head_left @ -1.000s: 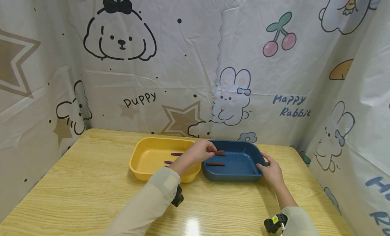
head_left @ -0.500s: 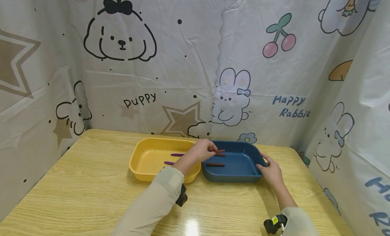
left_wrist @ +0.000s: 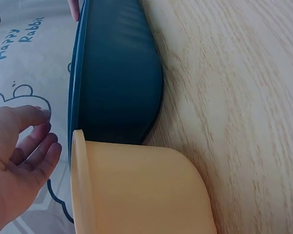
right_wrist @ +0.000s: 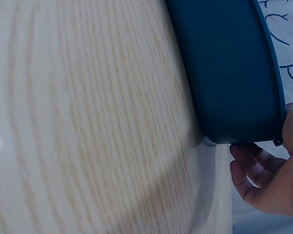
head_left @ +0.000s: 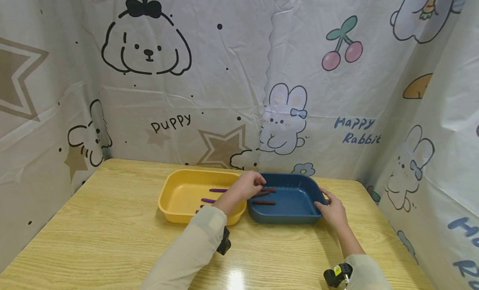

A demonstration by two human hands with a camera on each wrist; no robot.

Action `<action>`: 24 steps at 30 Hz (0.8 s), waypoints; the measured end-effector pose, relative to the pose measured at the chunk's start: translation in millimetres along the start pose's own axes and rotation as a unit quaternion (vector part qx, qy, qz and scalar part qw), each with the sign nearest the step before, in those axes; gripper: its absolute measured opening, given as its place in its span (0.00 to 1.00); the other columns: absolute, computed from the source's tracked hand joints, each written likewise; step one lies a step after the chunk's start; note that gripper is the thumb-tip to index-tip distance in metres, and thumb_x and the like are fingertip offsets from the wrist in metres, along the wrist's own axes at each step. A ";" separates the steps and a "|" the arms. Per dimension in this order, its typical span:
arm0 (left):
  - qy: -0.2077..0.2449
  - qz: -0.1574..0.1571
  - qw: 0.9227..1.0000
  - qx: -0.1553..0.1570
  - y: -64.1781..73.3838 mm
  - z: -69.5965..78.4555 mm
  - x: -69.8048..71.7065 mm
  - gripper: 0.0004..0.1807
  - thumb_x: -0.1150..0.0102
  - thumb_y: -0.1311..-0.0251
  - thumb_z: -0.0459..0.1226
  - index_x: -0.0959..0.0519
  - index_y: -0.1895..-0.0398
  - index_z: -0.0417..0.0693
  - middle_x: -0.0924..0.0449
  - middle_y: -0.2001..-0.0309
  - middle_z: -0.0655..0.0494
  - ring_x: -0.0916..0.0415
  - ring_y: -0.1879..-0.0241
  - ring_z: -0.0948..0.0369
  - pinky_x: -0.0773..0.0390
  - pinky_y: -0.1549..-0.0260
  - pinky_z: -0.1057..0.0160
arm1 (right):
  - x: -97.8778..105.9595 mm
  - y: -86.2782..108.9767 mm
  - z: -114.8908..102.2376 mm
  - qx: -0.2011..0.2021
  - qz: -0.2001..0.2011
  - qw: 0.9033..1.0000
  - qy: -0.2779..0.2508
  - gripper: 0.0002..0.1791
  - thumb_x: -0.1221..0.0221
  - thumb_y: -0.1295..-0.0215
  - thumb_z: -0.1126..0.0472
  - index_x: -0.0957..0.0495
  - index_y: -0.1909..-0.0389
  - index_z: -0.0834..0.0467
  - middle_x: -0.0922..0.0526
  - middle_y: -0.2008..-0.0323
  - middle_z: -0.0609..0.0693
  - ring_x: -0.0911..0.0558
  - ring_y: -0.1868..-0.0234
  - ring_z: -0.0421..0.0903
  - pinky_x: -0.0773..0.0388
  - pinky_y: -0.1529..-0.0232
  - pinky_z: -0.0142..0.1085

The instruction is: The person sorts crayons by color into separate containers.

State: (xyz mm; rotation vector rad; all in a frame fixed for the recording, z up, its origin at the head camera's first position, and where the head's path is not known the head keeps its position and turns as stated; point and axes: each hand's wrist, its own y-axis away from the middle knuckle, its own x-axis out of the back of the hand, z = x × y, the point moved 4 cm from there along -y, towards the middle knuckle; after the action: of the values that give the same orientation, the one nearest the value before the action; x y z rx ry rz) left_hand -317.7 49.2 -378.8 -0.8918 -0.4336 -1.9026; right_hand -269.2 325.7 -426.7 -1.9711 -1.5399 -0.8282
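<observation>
My left hand (head_left: 248,185) hovers where the two plastic bins meet, its fingers loosely bent. Seen from the left wrist, that hand (left_wrist: 24,156) has nothing between thumb and fingertips. Below it and to its right, several slim brown pen-like sticks (head_left: 264,202) lie at the left end of the blue bin (head_left: 288,219). Purple sticks (head_left: 218,190) rest in the yellow bin (head_left: 179,217), partly hidden behind my left forearm. My right hand (head_left: 332,207) grips the blue bin's right end, thumb at the rim and fingers curled beneath it in the right wrist view.
Both bins stand side by side near the back of a wooden table (head_left: 112,240). A printed curtain (head_left: 224,94) hangs right behind them and along both sides. A black wrist camera (head_left: 224,242) sits under the left cuff, another camera (head_left: 337,275) by the right.
A brown stick pinched in my left hand has been let go and now lies among the others in the blue bin. My right hand has stayed on the bin's end.
</observation>
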 end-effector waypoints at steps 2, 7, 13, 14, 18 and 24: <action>0.007 0.001 1.000 0.003 0.5 -1.7 -0.4 0.11 0.46 0.38 0.31 0.19 0.55 0.41 0.20 0.57 0.50 0.25 0.57 0.56 0.23 0.54 0.59 | -0.2 0.2 -0.1 0.000 0.001 1.000 0.001 0.31 0.46 0.36 0.62 0.40 0.32 0.60 0.27 0.47 0.73 0.23 0.52 0.62 0.22 0.61 0.41; 0.022 0.002 1.000 0.008 2.0 -6.5 0.4 0.10 0.45 0.37 0.32 0.19 0.55 0.42 0.20 0.56 0.50 0.25 0.57 0.56 0.23 0.54 0.59 | -0.6 -0.5 0.1 -0.003 0.001 1.000 0.000 0.31 0.46 0.36 0.62 0.40 0.32 0.59 0.28 0.46 0.73 0.23 0.51 0.62 0.22 0.60 0.42; 0.018 0.005 1.000 -0.002 4.9 -8.3 2.9 0.09 0.43 0.39 0.34 0.19 0.56 0.44 0.20 0.57 0.51 0.24 0.58 0.57 0.23 0.55 0.60 | -1.0 -1.8 0.8 -0.004 -0.003 1.000 -0.002 0.32 0.45 0.35 0.61 0.41 0.31 0.59 0.29 0.45 0.73 0.24 0.49 0.64 0.22 0.58 0.44; 0.020 0.005 1.000 -0.004 5.4 -8.7 3.2 0.09 0.43 0.39 0.34 0.19 0.56 0.44 0.19 0.57 0.50 0.24 0.58 0.57 0.23 0.55 0.60 | -1.1 -1.9 1.0 -0.004 -0.003 1.000 -0.003 0.32 0.45 0.35 0.60 0.41 0.31 0.59 0.29 0.45 0.73 0.24 0.49 0.64 0.22 0.58 0.44; 0.020 0.009 1.000 -0.017 6.5 -11.5 3.6 0.09 0.41 0.40 0.34 0.19 0.57 0.43 0.19 0.60 0.53 0.24 0.61 0.60 0.23 0.56 0.63 | -1.4 -2.7 1.8 -0.002 -0.002 1.000 -0.003 0.32 0.45 0.35 0.60 0.41 0.31 0.59 0.29 0.45 0.73 0.24 0.49 0.64 0.22 0.58 0.44; 0.031 0.010 0.999 -0.023 9.0 -15.0 5.8 0.10 0.41 0.40 0.35 0.19 0.57 0.42 0.19 0.61 0.52 0.23 0.60 0.60 0.22 0.57 0.63 | -0.9 -3.6 1.9 -0.001 -0.004 1.000 0.004 0.32 0.45 0.35 0.60 0.41 0.31 0.58 0.29 0.44 0.73 0.25 0.48 0.65 0.23 0.57 0.45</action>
State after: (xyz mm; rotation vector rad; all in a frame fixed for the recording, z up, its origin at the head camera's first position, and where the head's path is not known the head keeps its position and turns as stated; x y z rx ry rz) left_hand -317.4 31.9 -385.3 -0.8620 -0.3430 -1.9232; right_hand -272.5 327.3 -428.6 -1.9626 -1.5430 -0.8396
